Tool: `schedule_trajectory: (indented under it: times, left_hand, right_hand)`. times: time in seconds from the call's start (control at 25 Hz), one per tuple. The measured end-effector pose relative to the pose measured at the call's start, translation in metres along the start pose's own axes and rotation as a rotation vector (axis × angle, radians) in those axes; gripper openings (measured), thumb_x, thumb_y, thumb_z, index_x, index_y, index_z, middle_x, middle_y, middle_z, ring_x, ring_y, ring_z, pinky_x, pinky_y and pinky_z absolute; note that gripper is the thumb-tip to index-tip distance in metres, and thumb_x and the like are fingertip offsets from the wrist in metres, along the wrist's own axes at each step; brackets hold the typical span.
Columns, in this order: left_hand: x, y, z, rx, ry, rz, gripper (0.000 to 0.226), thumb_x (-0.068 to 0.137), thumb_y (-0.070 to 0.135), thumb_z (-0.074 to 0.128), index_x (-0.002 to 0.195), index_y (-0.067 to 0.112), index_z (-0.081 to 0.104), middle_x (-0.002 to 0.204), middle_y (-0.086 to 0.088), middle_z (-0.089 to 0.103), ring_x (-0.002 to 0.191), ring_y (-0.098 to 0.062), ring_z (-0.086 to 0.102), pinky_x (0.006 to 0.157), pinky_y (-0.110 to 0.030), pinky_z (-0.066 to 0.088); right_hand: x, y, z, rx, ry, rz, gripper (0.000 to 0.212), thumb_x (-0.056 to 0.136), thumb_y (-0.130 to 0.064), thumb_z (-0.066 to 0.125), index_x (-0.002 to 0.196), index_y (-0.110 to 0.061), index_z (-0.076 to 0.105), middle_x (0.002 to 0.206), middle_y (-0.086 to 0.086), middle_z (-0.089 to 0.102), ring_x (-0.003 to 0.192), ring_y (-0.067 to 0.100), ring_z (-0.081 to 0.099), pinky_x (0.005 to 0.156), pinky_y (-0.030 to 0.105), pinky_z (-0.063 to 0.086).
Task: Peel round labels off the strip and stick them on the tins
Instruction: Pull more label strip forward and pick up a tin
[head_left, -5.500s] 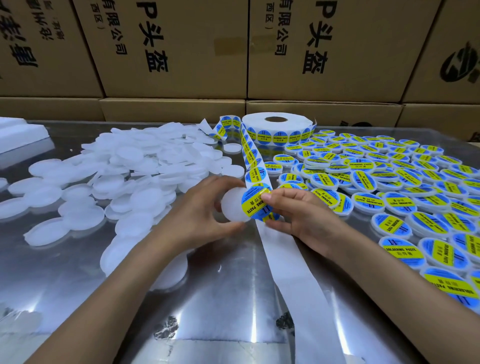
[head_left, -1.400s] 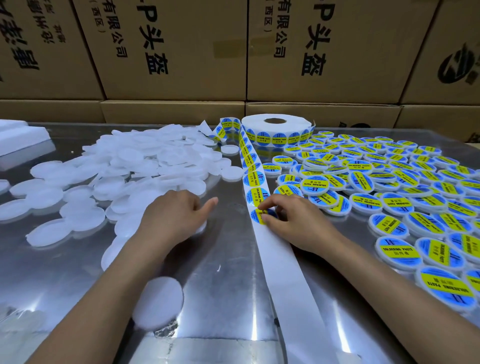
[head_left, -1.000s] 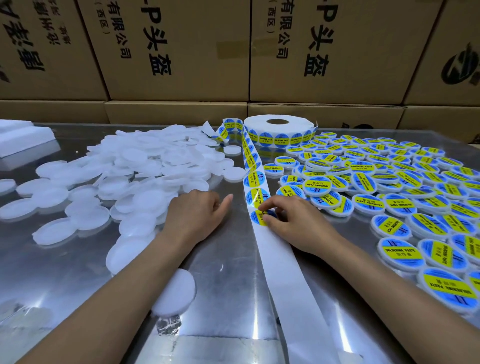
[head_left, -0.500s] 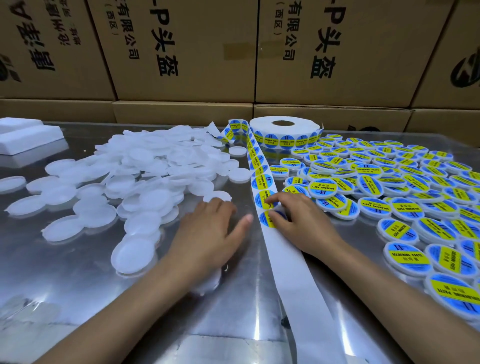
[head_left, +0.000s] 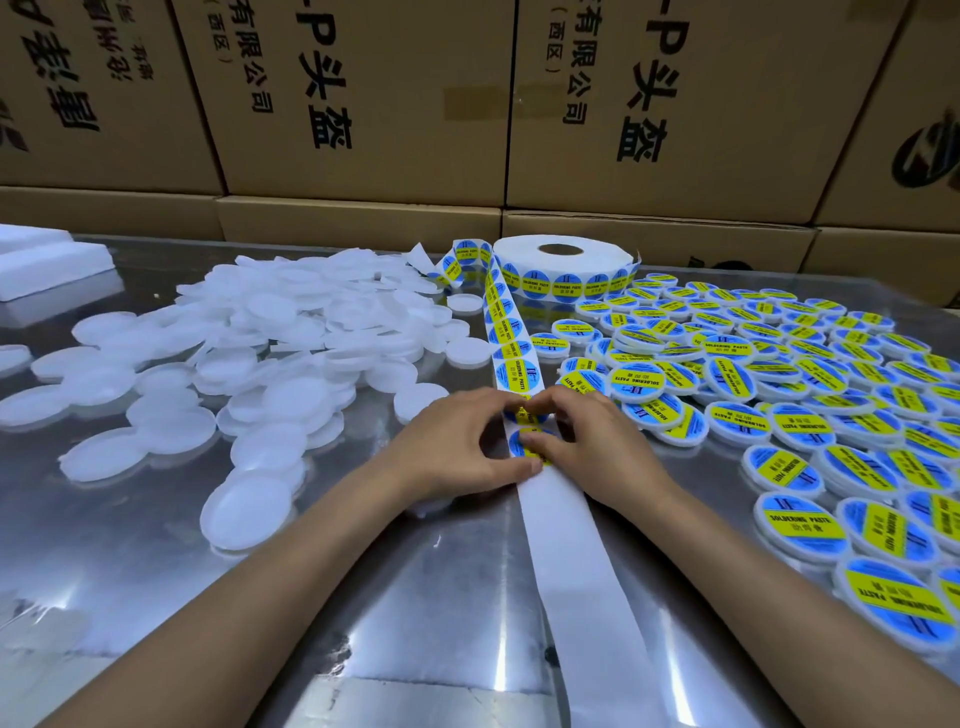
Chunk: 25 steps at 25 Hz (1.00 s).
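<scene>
While the left hand (head_left: 457, 447) pins the white paper backing strip (head_left: 571, 551) flat with loosely curled fingers, the right hand (head_left: 592, 441) pinches the edge of the round blue-and-yellow label (head_left: 527, 446), probably to lift it; blank white tins (head_left: 249, 364) lie left, labelled tins (head_left: 779, 374) right

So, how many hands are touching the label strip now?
2. The left hand rests on the left edge of the strip; the right hand on its right edge, fingertips at the nearest label.
</scene>
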<state>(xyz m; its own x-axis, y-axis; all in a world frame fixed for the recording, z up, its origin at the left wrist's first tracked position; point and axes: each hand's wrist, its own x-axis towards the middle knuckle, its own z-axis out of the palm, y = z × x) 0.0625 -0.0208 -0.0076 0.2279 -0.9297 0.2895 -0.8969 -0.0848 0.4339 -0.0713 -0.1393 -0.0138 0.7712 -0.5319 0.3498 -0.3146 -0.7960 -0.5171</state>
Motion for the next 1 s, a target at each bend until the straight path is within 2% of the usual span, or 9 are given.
schedule_trajectory:
  times: [0.12,0.28,0.44,0.6,0.68,0.72,0.84,0.92,1.0]
  left_hand:
    - [-0.002,-0.001,-0.002,-0.067,0.007,-0.019,0.058,0.076,0.049,0.072,0.128,0.034,0.052,0.12,0.018,0.055,0.109,0.001,0.05,0.09,-0.015,0.037]
    - [-0.003,0.0,-0.004,-0.157,0.006,-0.058,0.056,0.076,0.038,0.075,0.126,0.028,0.054,0.118,0.014,0.057,0.107,-0.001,0.054,0.092,-0.018,0.041]
    - [-0.004,-0.001,-0.007,-0.282,0.009,-0.089,0.042,0.079,0.02,0.073,0.118,0.022,0.059,0.113,0.008,0.064,0.105,-0.003,0.058,0.092,-0.019,0.044]
    - [-0.004,-0.002,-0.005,-0.343,0.053,-0.109,0.024,0.08,0.011,0.071,0.102,0.017,0.064,0.1,0.002,0.069,0.096,-0.011,0.065,0.087,-0.026,0.05]
    - [-0.004,-0.001,-0.005,-0.347,0.056,-0.111,0.021,0.081,0.011,0.07,0.101,0.013,0.065,0.1,-0.001,0.07,0.096,-0.013,0.065,0.089,-0.031,0.05]
    - [-0.004,-0.001,-0.005,-0.333,0.056,-0.109,0.02,0.081,0.012,0.07,0.1,0.013,0.066,0.1,0.0,0.069,0.096,-0.013,0.065,0.089,-0.032,0.05]
    - [-0.006,0.001,-0.006,-0.248,0.049,-0.066,0.016,0.083,0.017,0.069,0.099,0.017,0.068,0.1,0.002,0.066,0.096,-0.011,0.061,0.086,-0.024,0.046]
    - [-0.006,0.003,-0.008,-0.221,0.027,-0.048,0.013,0.087,0.022,0.064,0.099,0.017,0.068,0.099,0.003,0.065,0.094,-0.01,0.059,0.084,-0.023,0.045]
    - [-0.009,0.004,-0.009,-0.222,-0.02,-0.055,0.026,0.092,0.038,0.055,0.1,0.016,0.068,0.098,0.003,0.064,0.093,-0.01,0.059,0.084,-0.028,0.045]
  right_hand:
    - [0.0,0.0,-0.001,0.08,-0.008,-0.006,0.024,0.083,-0.034,0.069,0.105,-0.025,0.065,0.101,-0.014,0.066,0.098,0.015,0.054,0.085,0.036,0.046]
    - [-0.001,0.0,-0.002,0.235,-0.018,0.004,0.019,0.084,-0.03,0.069,0.101,-0.023,0.065,0.1,-0.012,0.069,0.101,0.015,0.059,0.089,0.041,0.047]
    - [-0.001,-0.001,-0.003,0.218,-0.058,0.003,0.026,0.082,-0.032,0.071,0.106,-0.024,0.065,0.102,-0.013,0.067,0.105,0.012,0.058,0.089,0.033,0.047]
    - [-0.001,-0.002,-0.003,0.188,-0.027,-0.014,0.025,0.08,-0.027,0.074,0.102,-0.023,0.066,0.096,-0.013,0.065,0.096,0.006,0.059,0.084,0.021,0.046]
    - [-0.003,-0.005,-0.005,0.192,0.002,-0.031,0.022,0.078,-0.024,0.076,0.097,-0.022,0.065,0.092,-0.014,0.064,0.09,0.002,0.057,0.076,0.01,0.041]
    - [-0.003,-0.006,-0.006,0.179,0.014,-0.055,0.019,0.078,-0.022,0.076,0.094,-0.021,0.065,0.089,-0.014,0.063,0.089,0.003,0.055,0.075,0.01,0.04]
    - [-0.005,-0.012,-0.009,0.192,0.034,-0.1,0.01,0.08,-0.021,0.074,0.083,-0.017,0.065,0.081,-0.013,0.061,0.087,0.01,0.055,0.078,0.024,0.041]
    - [-0.005,-0.014,-0.014,0.322,0.028,-0.064,0.01,0.081,-0.019,0.073,0.078,-0.014,0.065,0.08,-0.007,0.064,0.084,0.012,0.058,0.077,0.026,0.044]
    - [-0.005,-0.016,-0.019,0.528,0.024,0.024,0.013,0.084,-0.018,0.069,0.076,-0.008,0.064,0.078,-0.001,0.066,0.076,0.009,0.06,0.074,0.025,0.047]
